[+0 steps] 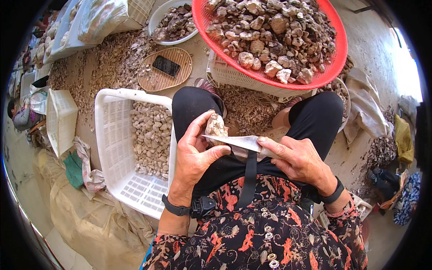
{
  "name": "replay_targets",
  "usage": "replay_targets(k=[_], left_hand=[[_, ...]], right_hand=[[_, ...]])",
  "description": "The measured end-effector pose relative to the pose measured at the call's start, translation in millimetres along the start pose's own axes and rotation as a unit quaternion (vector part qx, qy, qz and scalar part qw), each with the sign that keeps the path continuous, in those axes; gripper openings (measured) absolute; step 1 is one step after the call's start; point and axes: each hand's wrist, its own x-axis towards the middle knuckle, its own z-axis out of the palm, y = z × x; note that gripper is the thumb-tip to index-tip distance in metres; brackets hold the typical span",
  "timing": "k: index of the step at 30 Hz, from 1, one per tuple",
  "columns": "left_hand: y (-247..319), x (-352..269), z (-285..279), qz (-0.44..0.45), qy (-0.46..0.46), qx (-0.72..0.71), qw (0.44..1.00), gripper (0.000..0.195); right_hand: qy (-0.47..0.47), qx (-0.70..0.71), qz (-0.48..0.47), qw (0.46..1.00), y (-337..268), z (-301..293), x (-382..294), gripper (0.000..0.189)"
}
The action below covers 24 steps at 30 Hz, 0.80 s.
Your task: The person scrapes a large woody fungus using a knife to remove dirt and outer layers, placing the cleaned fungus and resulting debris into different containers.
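Note:
A pale, rough-skinned lump, like a root or tuber, is held upright between the thumb and fingers of my left hand. My right hand grips the handle of a knife, its index finger and thumb near the base of the blade. The blade points left and lies across the lower part of the lump, above my left thumb. Both hands are over my lap. To the left stands a white plastic basket holding many pale, cleaned-looking pieces. Beyond my knees, a red plastic colander is heaped with brown, rough lumps.
The red colander rests on a white crate. A phone lies on a round woven tray, near a white basin of dark pieces. Peelings cover the floor. Sacks lie right; another person sits far left.

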Motion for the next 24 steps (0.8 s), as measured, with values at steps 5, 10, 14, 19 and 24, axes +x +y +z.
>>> replay_targets(k=[5,10,14,19,24], left_hand=[[5,6,-9,-0.009,-0.012,-0.016,1.000,0.081],[8,18,-11,-0.017,-0.049,-0.018,0.999,0.080],[9,26,-5,-0.025,-0.073,-0.008,0.997,0.081],[12,32,11,-0.002,-0.104,0.023,0.994,0.080],[7,28,19,-0.027,-0.108,0.067,0.992,0.077]], right_hand=[[-0.004,0.036,0.013,0.999,-5,4,9,0.067],[0.011,0.041,0.054,0.998,-12,1,6,0.069],[0.035,0.032,0.076,0.996,-14,0,-5,0.070],[0.072,0.012,0.088,0.993,-17,1,-25,0.070],[0.086,-0.049,0.100,0.990,-22,0,-42,0.065]])
